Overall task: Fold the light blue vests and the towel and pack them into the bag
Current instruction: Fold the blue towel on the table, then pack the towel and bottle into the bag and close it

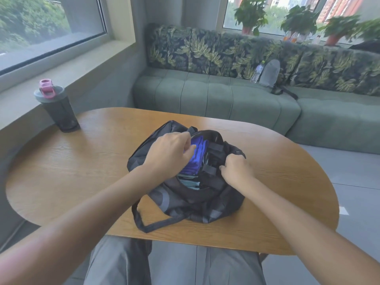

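The folded blue towel [197, 155] lies lengthwise in the open black bag [185, 175] atop the light blue vests [190, 183]; the left hand [170, 153], nearer, presses it down with curled fingers, while the right hand [236, 167] grips the bag's rim.

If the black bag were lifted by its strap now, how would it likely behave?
The black bag would probably sag, since its fabric lies slumped and creased. It seems light: only the folded blue towel and the light blue vests show inside.
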A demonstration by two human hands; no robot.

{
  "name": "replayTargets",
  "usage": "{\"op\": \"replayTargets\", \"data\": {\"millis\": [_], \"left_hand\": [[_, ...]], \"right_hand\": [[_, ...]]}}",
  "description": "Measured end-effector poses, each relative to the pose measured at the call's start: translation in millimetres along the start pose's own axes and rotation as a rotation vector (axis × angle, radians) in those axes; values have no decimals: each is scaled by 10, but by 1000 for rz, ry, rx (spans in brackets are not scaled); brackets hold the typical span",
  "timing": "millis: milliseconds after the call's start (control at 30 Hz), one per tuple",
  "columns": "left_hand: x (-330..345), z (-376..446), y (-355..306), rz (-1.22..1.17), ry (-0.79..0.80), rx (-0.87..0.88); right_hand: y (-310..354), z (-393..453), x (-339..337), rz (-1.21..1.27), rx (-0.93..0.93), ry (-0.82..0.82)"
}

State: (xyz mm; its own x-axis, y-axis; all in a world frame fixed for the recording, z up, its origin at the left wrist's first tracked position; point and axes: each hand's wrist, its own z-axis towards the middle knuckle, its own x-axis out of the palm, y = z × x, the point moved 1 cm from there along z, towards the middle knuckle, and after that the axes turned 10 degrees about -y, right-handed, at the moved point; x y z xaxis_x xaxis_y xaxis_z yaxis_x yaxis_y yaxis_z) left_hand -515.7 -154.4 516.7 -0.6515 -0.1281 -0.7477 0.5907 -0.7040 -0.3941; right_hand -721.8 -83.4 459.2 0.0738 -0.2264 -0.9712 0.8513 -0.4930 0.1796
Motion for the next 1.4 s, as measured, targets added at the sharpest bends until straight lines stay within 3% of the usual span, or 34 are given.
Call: {"op": "replayTargets", "data": {"millis": [300, 400, 533, 767, 1133, 1400], "left_hand": [[-356, 156, 641, 39, -42, -81], [-518, 186, 1008, 78, -55, -138], [-816, 230, 1587, 152, -86, -230], [-1273, 358, 2594, 277, -107, -433], [-1397, 835, 3863, 432, -216, -501], [-1186, 1064, 4416, 341, -68, -643]], "right_hand": [[502, 265, -580, -126, -53, -85], [757, 359, -718, -258, -88, -32], [1160, 460, -776, -230, -158, -106], [2075, 611, -571, -139, -337, -115], [2892, 851, -171, 3, -492, -51], [2906, 942, 102, 10, -534, -15]]}}
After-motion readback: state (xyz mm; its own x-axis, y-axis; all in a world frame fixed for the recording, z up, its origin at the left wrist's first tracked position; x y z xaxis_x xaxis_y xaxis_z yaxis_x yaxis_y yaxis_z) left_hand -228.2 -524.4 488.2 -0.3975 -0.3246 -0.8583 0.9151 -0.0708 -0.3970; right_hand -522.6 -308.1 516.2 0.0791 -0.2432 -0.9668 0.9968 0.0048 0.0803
